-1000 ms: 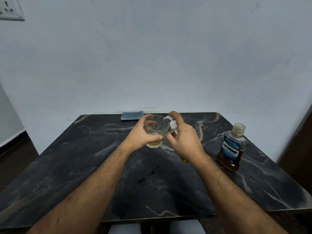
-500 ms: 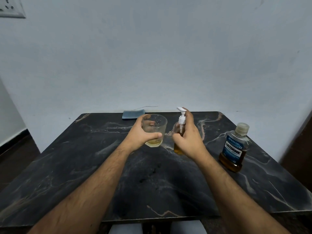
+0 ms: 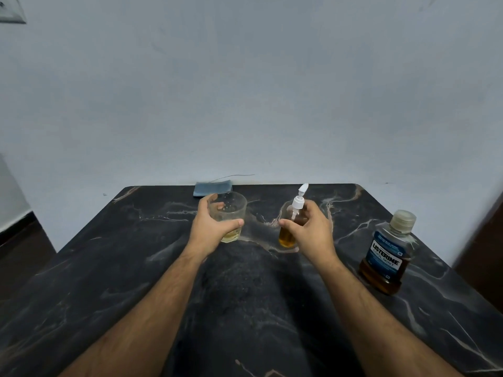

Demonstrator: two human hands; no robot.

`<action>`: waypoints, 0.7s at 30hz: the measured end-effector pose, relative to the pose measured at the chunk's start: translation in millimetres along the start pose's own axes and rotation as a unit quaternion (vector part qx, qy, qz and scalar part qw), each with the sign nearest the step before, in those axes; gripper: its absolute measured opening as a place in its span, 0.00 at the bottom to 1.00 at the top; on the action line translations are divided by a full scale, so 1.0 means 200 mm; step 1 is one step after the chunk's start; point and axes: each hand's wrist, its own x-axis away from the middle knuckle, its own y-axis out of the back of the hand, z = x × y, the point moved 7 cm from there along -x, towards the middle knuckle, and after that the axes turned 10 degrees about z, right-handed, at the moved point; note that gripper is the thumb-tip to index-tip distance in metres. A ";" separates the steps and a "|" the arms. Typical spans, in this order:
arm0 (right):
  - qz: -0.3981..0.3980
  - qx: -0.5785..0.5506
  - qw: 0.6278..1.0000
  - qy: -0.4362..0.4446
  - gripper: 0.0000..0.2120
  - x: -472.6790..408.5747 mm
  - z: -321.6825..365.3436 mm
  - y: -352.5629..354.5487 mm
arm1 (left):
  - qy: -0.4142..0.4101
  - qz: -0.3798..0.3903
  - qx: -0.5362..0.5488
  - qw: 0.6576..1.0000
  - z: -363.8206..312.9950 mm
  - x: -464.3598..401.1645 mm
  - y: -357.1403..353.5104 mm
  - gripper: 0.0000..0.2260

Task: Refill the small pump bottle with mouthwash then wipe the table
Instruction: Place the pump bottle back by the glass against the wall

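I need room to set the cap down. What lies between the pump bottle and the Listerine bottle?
In the head view, only the right hand gripping the pump bottle; beyond it, bare marble table up to the Listerine bottle.

1. Mouthwash bottle, standing at the table's right side: blue label reads "LISTERINE" in large white letters.
2. Same label, line below the brand: "COOL MINT".
3. Smaller print above and below those lines on the label: too small to read.
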 end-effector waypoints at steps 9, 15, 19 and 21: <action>-0.018 0.055 0.998 -0.007 0.18 -0.34 -0.03 -0.04 | 0.015 -0.034 0.005 0.999 0.05 -0.32 0.00 0.44; -0.030 0.080 0.996 -0.007 0.19 -0.62 -0.10 -0.10 | 0.032 -0.037 0.002 0.999 0.12 -0.62 -0.05 0.43; -0.046 0.101 0.994 -0.004 0.20 -0.79 -0.16 -0.13 | 0.032 -0.018 -0.014 0.999 0.17 -0.85 -0.12 0.44; -0.064 0.097 0.993 0.004 0.19 -0.85 -0.17 -0.13 | 0.032 -0.020 -0.014 0.999 0.19 -0.97 -0.15 0.44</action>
